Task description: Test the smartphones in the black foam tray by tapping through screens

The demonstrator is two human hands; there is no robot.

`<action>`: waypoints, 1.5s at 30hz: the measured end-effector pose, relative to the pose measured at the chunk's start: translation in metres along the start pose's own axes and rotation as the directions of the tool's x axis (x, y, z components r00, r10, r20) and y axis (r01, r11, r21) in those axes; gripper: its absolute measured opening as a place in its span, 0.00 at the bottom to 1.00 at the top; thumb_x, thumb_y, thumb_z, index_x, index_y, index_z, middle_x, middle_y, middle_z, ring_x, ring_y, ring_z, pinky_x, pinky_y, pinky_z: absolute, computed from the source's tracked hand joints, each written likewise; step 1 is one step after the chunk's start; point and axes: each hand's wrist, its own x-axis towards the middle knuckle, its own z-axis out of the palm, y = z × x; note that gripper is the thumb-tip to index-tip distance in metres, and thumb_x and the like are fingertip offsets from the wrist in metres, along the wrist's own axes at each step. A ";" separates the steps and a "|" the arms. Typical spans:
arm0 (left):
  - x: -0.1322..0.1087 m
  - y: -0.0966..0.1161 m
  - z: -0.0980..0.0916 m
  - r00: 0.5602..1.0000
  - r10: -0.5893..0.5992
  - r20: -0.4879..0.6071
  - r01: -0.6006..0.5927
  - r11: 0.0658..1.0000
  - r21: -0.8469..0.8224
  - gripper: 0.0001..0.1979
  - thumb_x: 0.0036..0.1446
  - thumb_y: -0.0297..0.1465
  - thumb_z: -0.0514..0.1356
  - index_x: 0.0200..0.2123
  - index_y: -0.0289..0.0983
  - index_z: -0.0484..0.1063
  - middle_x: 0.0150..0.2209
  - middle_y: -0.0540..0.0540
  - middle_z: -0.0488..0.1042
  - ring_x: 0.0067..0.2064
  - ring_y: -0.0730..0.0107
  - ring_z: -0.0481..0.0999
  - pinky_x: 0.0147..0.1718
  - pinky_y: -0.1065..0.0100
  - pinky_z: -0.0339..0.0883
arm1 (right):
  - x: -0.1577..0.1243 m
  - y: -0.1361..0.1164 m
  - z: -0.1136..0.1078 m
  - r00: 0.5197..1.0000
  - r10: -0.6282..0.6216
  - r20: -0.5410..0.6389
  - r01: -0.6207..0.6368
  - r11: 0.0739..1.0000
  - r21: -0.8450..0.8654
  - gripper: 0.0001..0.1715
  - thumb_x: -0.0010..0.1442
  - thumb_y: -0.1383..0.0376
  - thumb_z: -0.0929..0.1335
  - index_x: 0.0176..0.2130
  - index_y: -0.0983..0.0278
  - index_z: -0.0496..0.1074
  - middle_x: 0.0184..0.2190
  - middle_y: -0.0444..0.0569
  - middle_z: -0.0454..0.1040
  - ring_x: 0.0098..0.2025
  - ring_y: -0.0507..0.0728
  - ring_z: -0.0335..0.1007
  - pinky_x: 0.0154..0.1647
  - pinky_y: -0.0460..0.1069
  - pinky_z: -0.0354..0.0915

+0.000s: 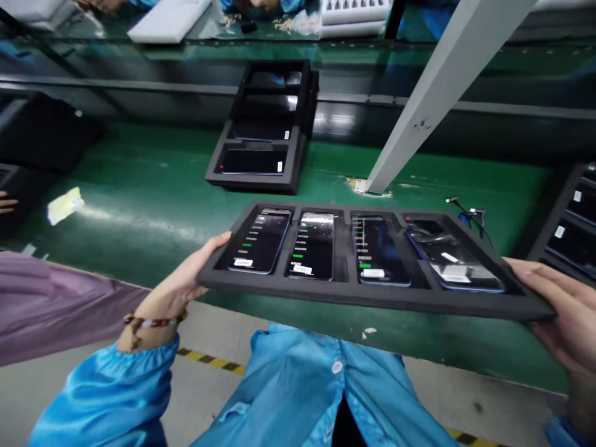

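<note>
A black foam tray point(372, 297) spans the space in front of me, held at both short ends over the bench edge. Several smartphones lie face up in its slots; the leftmost phone point(265, 239) and a middle phone point(316, 239) show lit screens with lines of text. The rightmost phone point(465, 248) has a dark, reflective screen. My left hand point(190, 270) is closed on the tray's left end, thumb on the rim. Gripping the right end is my right hand point(559, 298), with its fingers partly hidden underneath. White labels stick to the phones.
Stacked foam trays point(298, 149) with phones stand at the back of the green bench point(153, 186). A grey post point(419, 112) rises right of them. Cables point(470, 214) lie farther right, near another phone tray point(544, 230). At left are a yellow-white paper point(65, 206) and another person's hand point(7, 202).
</note>
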 end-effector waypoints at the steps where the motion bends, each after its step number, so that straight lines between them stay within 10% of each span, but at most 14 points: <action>1: 0.000 -0.006 0.001 0.999 -0.012 0.033 0.012 1.000 0.011 0.30 0.57 0.60 0.68 0.35 0.35 0.78 0.21 0.47 0.75 0.21 0.65 0.72 0.18 0.65 0.69 | -0.004 0.007 0.007 0.998 0.067 -0.009 -0.066 0.994 0.092 0.24 0.57 0.38 0.75 0.41 0.52 0.82 0.46 0.50 0.85 0.43 0.67 0.82 0.36 0.58 0.76; 6: -0.001 -0.041 0.004 0.924 0.380 0.035 -0.357 0.827 0.434 0.32 0.64 0.62 0.59 0.32 0.38 0.79 0.32 0.45 0.81 0.36 0.56 0.80 0.38 0.60 0.75 | -0.030 0.037 0.047 0.994 0.016 -0.107 -0.013 1.000 0.028 0.27 0.61 0.39 0.75 0.49 0.54 0.82 0.43 0.51 0.83 0.42 0.68 0.79 0.44 0.64 0.74; 8: -0.002 -0.051 0.005 0.781 0.623 -0.050 -0.473 0.641 0.605 0.26 0.69 0.55 0.58 0.35 0.39 0.81 0.36 0.44 0.82 0.40 0.56 0.80 0.44 0.59 0.74 | -0.041 0.033 0.064 0.960 -0.179 -0.218 0.140 0.973 -0.182 0.24 0.65 0.42 0.74 0.48 0.57 0.83 0.42 0.53 0.81 0.44 0.68 0.78 0.51 0.68 0.72; 11: -0.003 -0.055 0.012 0.470 0.881 -0.048 -0.586 0.353 0.730 0.18 0.71 0.45 0.61 0.51 0.39 0.82 0.48 0.39 0.83 0.53 0.51 0.79 0.57 0.52 0.70 | -0.052 0.010 0.095 0.768 -0.627 -0.129 0.536 0.740 -0.406 0.16 0.71 0.54 0.71 0.52 0.59 0.80 0.48 0.56 0.82 0.54 0.70 0.77 0.63 0.69 0.66; 15: 0.000 -0.051 0.022 0.365 0.878 0.310 -0.716 0.052 0.697 0.20 0.70 0.42 0.62 0.61 0.43 0.79 0.55 0.39 0.83 0.60 0.48 0.78 0.67 0.44 0.58 | -0.053 -0.024 0.135 0.561 -0.756 0.337 0.826 0.491 -0.276 0.25 0.75 0.63 0.68 0.68 0.56 0.70 0.61 0.53 0.81 0.71 0.69 0.69 0.70 0.67 0.60; 20: -0.010 -0.040 0.044 0.220 0.884 0.413 -0.804 -0.075 0.590 0.14 0.70 0.39 0.63 0.53 0.44 0.82 0.47 0.44 0.86 0.54 0.52 0.82 0.66 0.45 0.57 | -0.053 -0.051 0.170 0.450 -0.803 0.390 0.891 0.434 -0.134 0.22 0.75 0.65 0.67 0.65 0.55 0.73 0.57 0.48 0.85 0.64 0.64 0.75 0.69 0.64 0.60; 24: -0.013 -0.026 0.067 0.201 0.829 0.522 -0.836 -0.132 0.532 0.24 0.70 0.41 0.64 0.65 0.41 0.76 0.53 0.42 0.85 0.60 0.51 0.79 0.68 0.48 0.58 | -0.062 -0.076 0.201 0.369 -0.760 0.536 0.916 0.394 -0.072 0.27 0.77 0.62 0.65 0.71 0.59 0.67 0.68 0.50 0.77 0.76 0.66 0.62 0.75 0.67 0.53; 28: -0.004 -0.024 0.064 0.249 0.886 0.391 -0.785 -0.052 0.617 0.21 0.71 0.38 0.62 0.64 0.41 0.76 0.55 0.40 0.84 0.61 0.50 0.78 0.69 0.46 0.56 | -0.063 -0.077 0.199 0.326 -0.765 0.556 0.916 0.401 0.015 0.22 0.78 0.63 0.64 0.67 0.58 0.71 0.59 0.47 0.84 0.71 0.63 0.68 0.75 0.65 0.52; 33: 0.004 -0.037 0.045 0.328 0.908 0.262 -0.703 0.049 0.709 0.17 0.71 0.36 0.61 0.58 0.40 0.80 0.51 0.39 0.83 0.59 0.48 0.79 0.70 0.42 0.54 | -0.046 -0.050 0.163 0.592 -0.733 0.335 0.806 0.537 -0.249 0.21 0.77 0.66 0.64 0.64 0.56 0.74 0.60 0.52 0.82 0.70 0.64 0.70 0.72 0.66 0.55; 45: -0.003 -0.032 0.055 0.267 0.908 0.324 -0.728 -0.031 0.684 0.16 0.68 0.34 0.63 0.58 0.43 0.79 0.50 0.42 0.85 0.57 0.50 0.81 0.67 0.43 0.58 | -0.044 -0.047 0.164 0.673 -0.662 0.332 0.739 0.582 -0.339 0.23 0.78 0.64 0.63 0.68 0.55 0.71 0.62 0.52 0.80 0.72 0.66 0.68 0.73 0.67 0.53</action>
